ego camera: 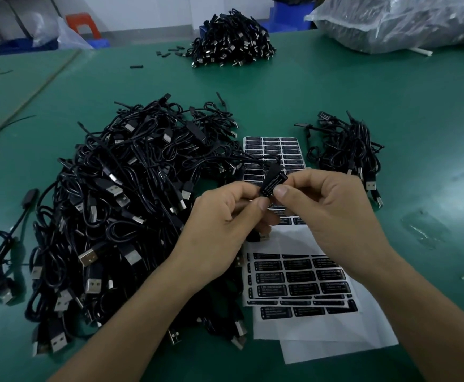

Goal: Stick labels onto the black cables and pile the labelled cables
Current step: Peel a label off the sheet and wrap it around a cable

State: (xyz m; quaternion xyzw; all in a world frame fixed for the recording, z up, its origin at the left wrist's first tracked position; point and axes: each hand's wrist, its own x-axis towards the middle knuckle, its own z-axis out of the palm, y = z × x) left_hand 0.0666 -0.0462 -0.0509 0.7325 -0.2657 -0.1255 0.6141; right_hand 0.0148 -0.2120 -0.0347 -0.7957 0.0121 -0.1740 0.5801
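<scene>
At the near edge of the green worktop [432, 175] lay overlapping label sheets [299, 282], their black stickers reading "LED CONTROLLER". Just beyond them the left hand [225, 216] and right hand [327, 208] met, each pinching one black cable's controller block [273, 183] between thumb and fingertips. The block's long axis tilted from lower left to upper right, and "LED CONTROLLER" showed on its label. Its lead trailed left into the big tangled pile [120, 210]. A smaller pile [346, 150] sat right of another sheet [275, 150]. Farther back were a third heap [231, 42] and a plastic bag [404, 20].
</scene>
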